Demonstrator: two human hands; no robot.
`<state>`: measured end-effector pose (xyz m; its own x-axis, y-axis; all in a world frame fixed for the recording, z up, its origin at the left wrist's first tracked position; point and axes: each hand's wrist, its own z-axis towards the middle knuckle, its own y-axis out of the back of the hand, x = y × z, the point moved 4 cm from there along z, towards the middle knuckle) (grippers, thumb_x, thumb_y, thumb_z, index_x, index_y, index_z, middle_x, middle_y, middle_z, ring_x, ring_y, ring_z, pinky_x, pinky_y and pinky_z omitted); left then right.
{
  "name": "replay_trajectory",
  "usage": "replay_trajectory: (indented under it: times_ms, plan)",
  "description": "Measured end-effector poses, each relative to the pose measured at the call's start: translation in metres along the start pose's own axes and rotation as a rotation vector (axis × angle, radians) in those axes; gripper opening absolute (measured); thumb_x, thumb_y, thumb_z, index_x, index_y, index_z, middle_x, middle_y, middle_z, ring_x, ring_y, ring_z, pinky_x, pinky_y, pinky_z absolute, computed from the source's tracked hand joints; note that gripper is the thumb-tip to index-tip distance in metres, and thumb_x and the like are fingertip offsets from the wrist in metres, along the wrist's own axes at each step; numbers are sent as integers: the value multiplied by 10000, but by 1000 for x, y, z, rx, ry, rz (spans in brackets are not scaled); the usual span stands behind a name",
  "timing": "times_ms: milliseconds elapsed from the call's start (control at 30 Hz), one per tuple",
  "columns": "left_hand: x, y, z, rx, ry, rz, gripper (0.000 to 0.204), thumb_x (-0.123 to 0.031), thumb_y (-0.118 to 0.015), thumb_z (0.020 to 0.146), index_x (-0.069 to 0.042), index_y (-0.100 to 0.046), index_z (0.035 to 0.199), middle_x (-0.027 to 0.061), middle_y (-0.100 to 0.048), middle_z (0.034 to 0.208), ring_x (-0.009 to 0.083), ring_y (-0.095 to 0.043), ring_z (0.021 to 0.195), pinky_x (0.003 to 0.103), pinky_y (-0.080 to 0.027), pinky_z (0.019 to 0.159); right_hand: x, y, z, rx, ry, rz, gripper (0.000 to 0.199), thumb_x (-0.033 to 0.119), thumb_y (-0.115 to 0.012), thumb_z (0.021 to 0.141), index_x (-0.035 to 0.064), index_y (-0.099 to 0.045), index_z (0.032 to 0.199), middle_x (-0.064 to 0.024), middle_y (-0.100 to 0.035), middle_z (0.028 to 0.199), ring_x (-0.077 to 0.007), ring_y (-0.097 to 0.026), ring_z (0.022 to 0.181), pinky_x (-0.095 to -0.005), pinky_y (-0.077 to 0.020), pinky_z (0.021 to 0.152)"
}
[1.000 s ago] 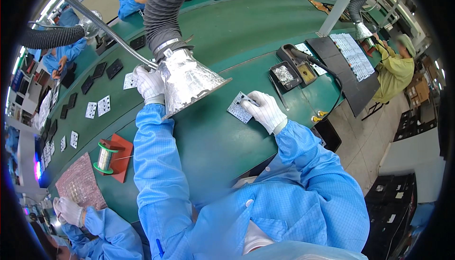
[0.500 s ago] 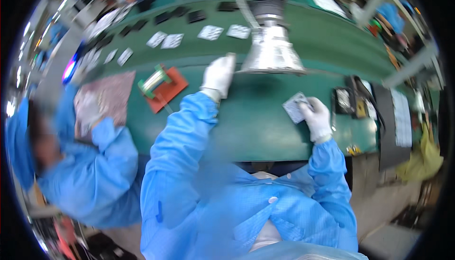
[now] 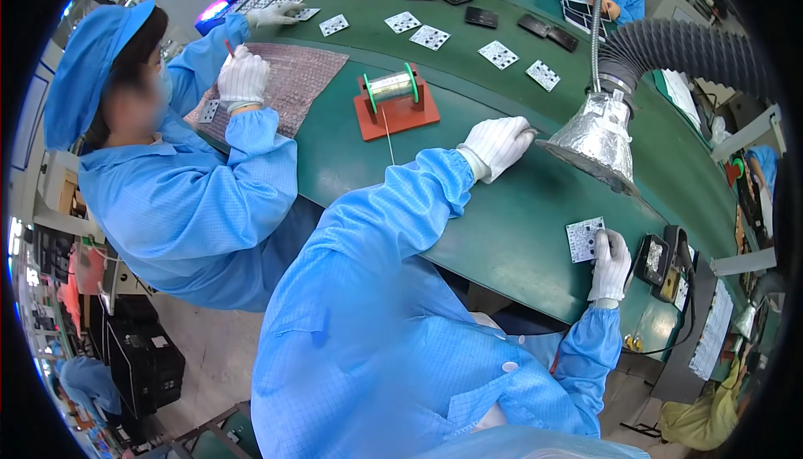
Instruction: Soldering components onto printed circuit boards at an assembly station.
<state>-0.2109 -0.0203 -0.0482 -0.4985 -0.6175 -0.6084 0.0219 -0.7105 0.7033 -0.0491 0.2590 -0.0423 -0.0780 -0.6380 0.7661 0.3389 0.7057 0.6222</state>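
My left hand (image 3: 499, 148), in a white glove, is closed at the left rim of a foil-covered funnel hood (image 3: 595, 134). Its fingertips come right up to the rim; I cannot make out what is between them. My right hand (image 3: 611, 265), gloved too, pinches the right edge of a white circuit board (image 3: 584, 240) with dark spots, just over the green table (image 3: 493, 241). To the left, a solder wire spool (image 3: 391, 86) with green ends sits on a red stand (image 3: 401, 118), its wire hanging toward my left sleeve.
A co-worker (image 3: 192, 158) sits at my left by a bubble-wrap sheet (image 3: 297, 82), holding a thin red stick. White boards (image 3: 499, 55) and dark flat pieces (image 3: 482, 17) line the green strip beyond. Right of my right hand stands a black holder (image 3: 652, 260) with a cable.
My view has swung left and tilted, so the table runs diagonally. My left hand stays beside the hood. My right hand still holds the circuit board. The co-worker's far hand reaches the boards.
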Motion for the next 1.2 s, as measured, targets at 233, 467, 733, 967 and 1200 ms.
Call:
replay_trajectory:
  times_ms: [233,467,733,967,1200]
  plan:
    - [0,1,0,44,32,17,253,-289,-515,927,-88,-643,1012,157,-680,920,358,-642,890,451,-507,792,4,0,3,64,46,-5,316,275,-618,927,-33,-667,976,-103,-674,802,-138,-606,675,-277,-478,626]
    - [9,-1,-11,86,-42,61,227,-261,-524,933,-91,-649,1016,139,-673,958,330,-639,930,421,-501,835,9,13,13,111,-438,356,274,324,-591,941,76,-698,987,77,-571,707,5,-371,509,-170,-245,445]
    - [6,7,7,89,91,-87,242,-243,-606,875,-84,-675,1045,162,-677,1027,350,-629,1002,404,-502,863,-35,-16,106,-203,-368,618,338,190,-574,930,-30,-598,1185,-118,-686,1010,-186,-687,745,-266,-524,586]
    - [5,-8,19,65,23,67,229,-289,-569,907,-110,-681,995,142,-682,964,348,-634,946,416,-505,811,-12,-4,114,-206,-357,217,340,197,-571,903,-17,-615,1164,-94,-692,876,-161,-646,570,-272,-481,477]
    - [-10,-11,7,63,-24,-88,204,-226,-584,880,-80,-675,988,166,-674,979,371,-626,954,436,-506,829,-52,2,125,-296,-334,368,297,214,-594,852,-8,-672,1033,-91,-679,831,-163,-619,608,-293,-465,519]
